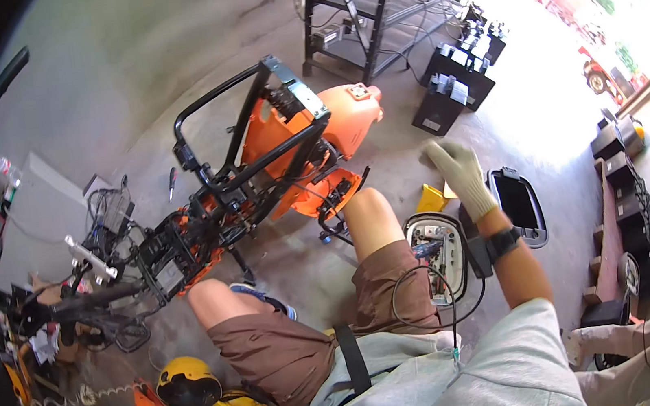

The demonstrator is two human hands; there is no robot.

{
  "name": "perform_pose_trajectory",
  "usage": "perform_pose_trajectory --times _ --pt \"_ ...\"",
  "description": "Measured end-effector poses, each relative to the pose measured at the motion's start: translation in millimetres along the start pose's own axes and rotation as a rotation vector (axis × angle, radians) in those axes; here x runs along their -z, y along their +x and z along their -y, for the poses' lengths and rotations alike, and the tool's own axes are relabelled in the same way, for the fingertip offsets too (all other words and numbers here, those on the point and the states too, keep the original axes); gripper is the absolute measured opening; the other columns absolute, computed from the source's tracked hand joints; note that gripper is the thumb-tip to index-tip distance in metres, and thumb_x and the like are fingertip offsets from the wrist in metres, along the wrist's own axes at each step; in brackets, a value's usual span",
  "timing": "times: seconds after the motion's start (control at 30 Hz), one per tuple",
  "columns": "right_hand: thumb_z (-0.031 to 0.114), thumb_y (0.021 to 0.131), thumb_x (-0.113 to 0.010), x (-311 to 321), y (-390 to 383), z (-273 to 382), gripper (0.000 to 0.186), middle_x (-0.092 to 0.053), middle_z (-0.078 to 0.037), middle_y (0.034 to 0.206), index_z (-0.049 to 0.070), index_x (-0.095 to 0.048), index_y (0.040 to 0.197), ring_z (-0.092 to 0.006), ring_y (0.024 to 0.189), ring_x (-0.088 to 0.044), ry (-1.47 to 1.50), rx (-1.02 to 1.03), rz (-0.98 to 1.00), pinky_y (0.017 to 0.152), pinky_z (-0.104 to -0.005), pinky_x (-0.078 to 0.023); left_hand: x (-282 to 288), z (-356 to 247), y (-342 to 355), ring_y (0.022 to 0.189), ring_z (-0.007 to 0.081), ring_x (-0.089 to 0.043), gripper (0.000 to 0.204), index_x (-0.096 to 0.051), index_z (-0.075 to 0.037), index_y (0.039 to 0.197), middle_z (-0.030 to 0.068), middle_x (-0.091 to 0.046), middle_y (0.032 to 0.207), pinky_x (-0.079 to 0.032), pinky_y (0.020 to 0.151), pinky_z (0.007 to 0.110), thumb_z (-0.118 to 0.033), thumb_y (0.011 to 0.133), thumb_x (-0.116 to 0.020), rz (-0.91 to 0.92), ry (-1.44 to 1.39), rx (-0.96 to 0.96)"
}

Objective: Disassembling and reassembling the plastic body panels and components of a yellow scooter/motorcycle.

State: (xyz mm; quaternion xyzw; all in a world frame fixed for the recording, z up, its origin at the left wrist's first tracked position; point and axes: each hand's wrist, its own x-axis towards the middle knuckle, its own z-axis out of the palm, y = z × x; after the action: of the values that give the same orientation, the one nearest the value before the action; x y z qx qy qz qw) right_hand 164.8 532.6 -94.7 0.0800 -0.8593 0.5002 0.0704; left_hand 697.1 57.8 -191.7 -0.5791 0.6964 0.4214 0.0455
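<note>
My right hand [459, 173] wears a pale glove and hangs out in front of the right knee [372, 217], above the grey floor [398, 164]. Its fingers [435, 154] point up and to the left, and I cannot tell if they are wide, narrow or holding something. The left hand is out of my view, so I cannot tell how its fingers are.

The open case [453, 272] sits on the floor by the right leg, just beside my right arm, with lots of little parts in it. A yellow thing [431, 200] is right past its top end, near the glove. A black panel with a grey rim [515, 202] lies to the right of my wrist. I see a black box [477, 257] by that wrist, and a black cord loops near the case.

In front of the knees stands a bike frame with black bars [277, 153] and orange body parts [347, 118]. A screwdriver [171, 182] lies on the floor to its left. A yellow helmet [186, 377] is at the lower left.
</note>
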Motion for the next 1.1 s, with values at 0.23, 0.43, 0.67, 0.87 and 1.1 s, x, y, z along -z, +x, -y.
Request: perform_pose_trajectory --times 0.23,0.43,0.67,0.87,1.1 --pt "0.028 0.092 -0.058 26 -174 -223 0.023 -0.062 -0.003 0.07 0.008 -0.066 0.085 -0.0157 0.053 -0.056 0.391 -1.02 -0.295 0.049 -0.0296 -0.044 11 -145 -26 0.056 0.0158 -0.055 0.02 -0.064 -0.003 0.084 0.0087 -0.062 0.076 -0.043 0.052 0.031 -0.015 0.095 -0.053 0.224 0.159 -0.167" --pt "0.027 0.09 -0.06 1 -290 -302 0.02 -0.052 0.0 0.062 0.01 -0.06 0.079 -0.0146 0.045 -0.046 0.519 -1.384 -0.314 0.042 -0.0293 -0.037 -45 -295 -42 0.029 0.0098 -0.04 0.026 -0.062 -0.001 0.081 0.0041 -0.05 0.047 -0.027 0.032 0.024 -0.023 0.092 -0.056 0.255 0.217 -0.48" --pt "0.045 0.084 -0.057 -13 -279 -271 0.041 -0.069 -0.018 0.104 0.012 -0.072 0.102 -0.0365 0.102 -0.064 -0.389 -1.019 0.077 0.089 -0.0434 -0.05 -169 -379 -16 0.041 0.0099 -0.053 0.023 -0.066 0.002 0.089 0.0042 -0.056 0.053 -0.038 0.038 0.021 -0.018 0.094 -0.057 0.616 0.093 -0.502" --pt "0.044 0.081 -0.057 -7 -226 -258 0.048 -0.07 -0.017 0.107 0.011 -0.067 0.115 -0.0361 0.104 -0.064 -0.4 -1.086 0.15 0.091 -0.0433 -0.049 -225 -389 3 0.033 0.011 -0.043 0.026 -0.063 0.003 0.091 0.0049 -0.051 0.05 -0.04 0.033 0.024 -0.022 0.095 -0.058 0.67 0.126 -0.342" --pt "0.048 0.082 -0.058 -23 -215 -279 0.054 -0.07 -0.017 0.109 0.012 -0.065 0.121 -0.0348 0.103 -0.065 -0.367 -1.084 0.2 0.091 -0.0413 -0.049 -238 -370 9 0.03 0.0099 -0.035 0.029 -0.062 0.002 0.092 0.0039 -0.047 0.048 -0.038 0.03 0.025 -0.027 0.095 -0.06 0.576 0.02 -0.282"
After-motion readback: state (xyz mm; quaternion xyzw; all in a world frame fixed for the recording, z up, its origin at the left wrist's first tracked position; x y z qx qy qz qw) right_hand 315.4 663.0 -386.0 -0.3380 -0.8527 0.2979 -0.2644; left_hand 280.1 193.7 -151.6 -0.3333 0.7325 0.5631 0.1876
